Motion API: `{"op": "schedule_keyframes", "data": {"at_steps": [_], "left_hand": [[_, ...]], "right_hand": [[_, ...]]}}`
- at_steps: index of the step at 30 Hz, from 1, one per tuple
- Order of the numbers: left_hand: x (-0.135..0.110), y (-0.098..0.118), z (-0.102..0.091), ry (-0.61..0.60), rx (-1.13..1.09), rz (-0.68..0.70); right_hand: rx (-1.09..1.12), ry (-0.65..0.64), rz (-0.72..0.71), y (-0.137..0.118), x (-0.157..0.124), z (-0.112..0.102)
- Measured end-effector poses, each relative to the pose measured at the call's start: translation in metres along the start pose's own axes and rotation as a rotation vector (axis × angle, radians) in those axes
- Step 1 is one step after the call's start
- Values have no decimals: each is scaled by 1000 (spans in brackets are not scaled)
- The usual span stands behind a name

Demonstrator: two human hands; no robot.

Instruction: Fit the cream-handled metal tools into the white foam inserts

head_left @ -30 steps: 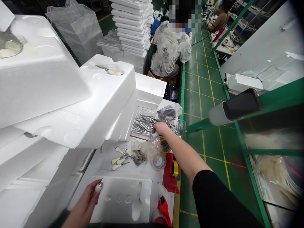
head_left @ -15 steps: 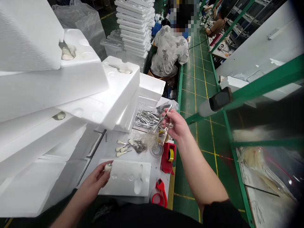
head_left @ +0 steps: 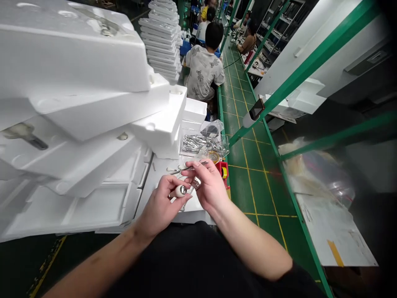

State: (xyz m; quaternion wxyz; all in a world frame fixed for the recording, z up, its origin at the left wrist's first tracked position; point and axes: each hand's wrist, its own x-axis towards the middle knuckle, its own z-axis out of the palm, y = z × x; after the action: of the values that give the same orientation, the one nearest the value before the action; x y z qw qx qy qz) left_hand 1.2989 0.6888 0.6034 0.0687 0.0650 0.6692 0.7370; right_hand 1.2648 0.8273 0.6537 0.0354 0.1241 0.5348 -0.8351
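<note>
Here, left hand [head_left: 159, 207] gripping a cream handle [head_left: 177, 191], right hand [head_left: 208, 186] pinching a steel shaft [head_left: 192, 167], apparently

The smooth cream handle [head_left: 177, 191] has a polished metal cap [head_left: 183, 190], the slim steel shaft [head_left: 192, 167] gleams, the clear plastic bag [head_left: 211, 129] looks glossy, the stacked foam trays [head_left: 77, 54] at upper left are matt and finely rough, and the green floor [head_left: 242, 186] shines.

The white work surface [head_left: 148, 176] carries stacked white expanded-polystyrene trays [head_left: 93, 161] along its left side. Beyond them stand a clear plastic box [head_left: 225, 145] of steel shafts, a roll of tape [head_left: 214, 156] and a red tape dispenser [head_left: 222, 169] at the far edge
</note>
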Motion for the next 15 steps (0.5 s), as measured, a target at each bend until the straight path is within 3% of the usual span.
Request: {"op": "schedule_keyframes", "data": {"at_steps": [4, 8, 10, 13, 15], "left_hand": [[-24, -31, -24, -64, 81, -37], [-46, -64, -49, -87, -136, -205], [-55, -75, -58, -40, -303, -315], [-66, -80, -66, -19, -438, -369], [-72, -80, -70, -29, -460, -361]], "right_hand": [[20, 147, -15, 49, -17, 4], [-170, 258, -346, 59, -14, -20], [-326, 195, -376, 59, -18, -30], [-579, -92, -104, 73, -34, -29], [-680, -221, -8, 89, -45, -21]]}}
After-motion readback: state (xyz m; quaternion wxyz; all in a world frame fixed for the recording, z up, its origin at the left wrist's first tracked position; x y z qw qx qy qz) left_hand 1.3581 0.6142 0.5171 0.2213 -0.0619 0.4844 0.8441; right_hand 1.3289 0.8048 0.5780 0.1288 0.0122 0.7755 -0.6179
